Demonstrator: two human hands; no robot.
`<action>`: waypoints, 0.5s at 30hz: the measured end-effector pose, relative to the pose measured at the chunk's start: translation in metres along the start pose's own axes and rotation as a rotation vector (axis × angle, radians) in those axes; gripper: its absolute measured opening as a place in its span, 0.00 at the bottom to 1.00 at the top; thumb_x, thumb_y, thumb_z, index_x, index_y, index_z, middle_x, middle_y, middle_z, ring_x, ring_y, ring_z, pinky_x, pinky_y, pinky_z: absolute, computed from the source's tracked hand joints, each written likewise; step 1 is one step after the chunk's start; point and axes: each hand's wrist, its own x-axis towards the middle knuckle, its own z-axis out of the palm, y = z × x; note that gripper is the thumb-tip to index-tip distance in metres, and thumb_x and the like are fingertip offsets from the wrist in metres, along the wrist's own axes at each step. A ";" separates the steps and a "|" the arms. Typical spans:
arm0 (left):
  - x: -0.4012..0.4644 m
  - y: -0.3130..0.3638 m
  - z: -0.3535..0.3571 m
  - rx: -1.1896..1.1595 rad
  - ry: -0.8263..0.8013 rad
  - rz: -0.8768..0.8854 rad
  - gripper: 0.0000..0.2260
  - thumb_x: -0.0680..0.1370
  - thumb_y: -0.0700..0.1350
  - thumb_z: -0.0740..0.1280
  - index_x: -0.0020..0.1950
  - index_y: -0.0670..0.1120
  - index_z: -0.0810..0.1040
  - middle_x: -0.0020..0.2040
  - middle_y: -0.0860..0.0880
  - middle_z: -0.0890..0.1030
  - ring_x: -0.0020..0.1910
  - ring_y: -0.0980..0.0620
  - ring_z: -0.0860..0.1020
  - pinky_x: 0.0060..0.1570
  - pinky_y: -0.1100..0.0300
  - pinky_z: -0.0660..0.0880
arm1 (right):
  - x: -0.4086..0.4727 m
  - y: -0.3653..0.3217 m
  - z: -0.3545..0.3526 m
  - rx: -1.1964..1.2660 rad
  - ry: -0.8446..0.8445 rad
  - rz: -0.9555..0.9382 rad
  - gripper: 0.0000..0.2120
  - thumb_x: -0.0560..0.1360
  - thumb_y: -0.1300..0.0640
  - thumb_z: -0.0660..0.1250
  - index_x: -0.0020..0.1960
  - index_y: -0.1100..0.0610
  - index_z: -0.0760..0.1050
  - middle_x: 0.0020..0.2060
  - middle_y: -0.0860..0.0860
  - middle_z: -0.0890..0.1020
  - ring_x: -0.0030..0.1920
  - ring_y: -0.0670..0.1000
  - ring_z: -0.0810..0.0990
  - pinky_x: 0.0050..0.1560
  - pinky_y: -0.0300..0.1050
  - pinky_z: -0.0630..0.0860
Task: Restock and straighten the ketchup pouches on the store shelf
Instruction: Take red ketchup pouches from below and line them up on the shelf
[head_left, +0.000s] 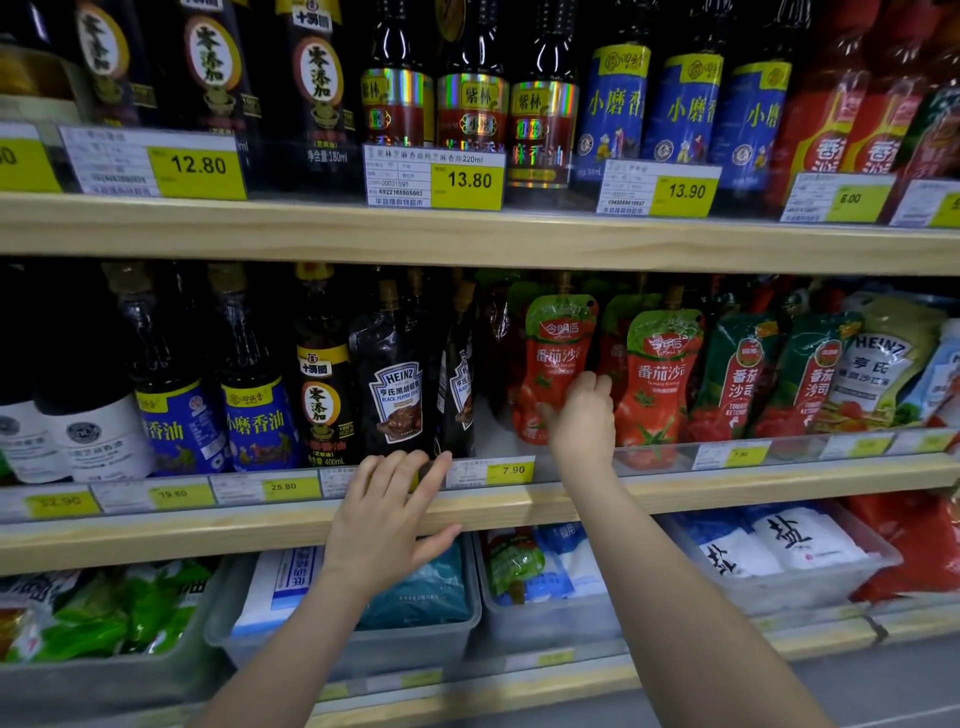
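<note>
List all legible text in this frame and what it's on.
"12.80": yellow price tag
"13.80": middle tag
"13.90": right tag
"7.90": lower tag
"25.80": lower-left tag
"HEINZ", "BLACK PEPPER": black pouch
"番茄沙司": ketchup pouch
"盐": salt bag
Barcode print: too small.

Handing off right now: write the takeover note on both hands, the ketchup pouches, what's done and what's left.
Right hand: fingers curled on the lower edge of the front-left ketchup pouch; firmness of grip unclear.
Left hand: open, empty, fingers spread at the middle shelf edge below the Heinz black pepper pouches.
Second ketchup pouch stands beside the first; more sit behind.
Done: front pouches upright, labels facing out.
Left: a bare gap remains left of the first pouch; fill and align.
</note>
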 end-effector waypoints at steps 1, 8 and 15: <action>0.000 0.000 0.000 -0.003 -0.001 0.000 0.31 0.74 0.64 0.58 0.69 0.45 0.67 0.56 0.42 0.78 0.57 0.44 0.70 0.61 0.47 0.63 | 0.000 -0.001 -0.001 0.001 -0.005 0.002 0.22 0.71 0.57 0.70 0.59 0.65 0.66 0.58 0.62 0.70 0.57 0.63 0.73 0.49 0.55 0.73; 0.002 0.002 -0.007 -0.050 -0.075 -0.032 0.30 0.76 0.64 0.50 0.69 0.45 0.66 0.56 0.42 0.78 0.57 0.44 0.69 0.62 0.47 0.61 | -0.022 0.014 -0.027 0.134 -0.096 -0.157 0.21 0.72 0.56 0.70 0.58 0.64 0.67 0.58 0.60 0.71 0.57 0.59 0.73 0.55 0.54 0.74; -0.011 0.030 -0.017 -0.252 0.011 -0.008 0.26 0.76 0.60 0.57 0.69 0.47 0.66 0.66 0.45 0.69 0.65 0.46 0.67 0.69 0.45 0.57 | -0.054 0.104 -0.080 -0.030 -0.120 -0.352 0.18 0.75 0.53 0.66 0.61 0.60 0.69 0.63 0.54 0.72 0.63 0.54 0.70 0.62 0.47 0.68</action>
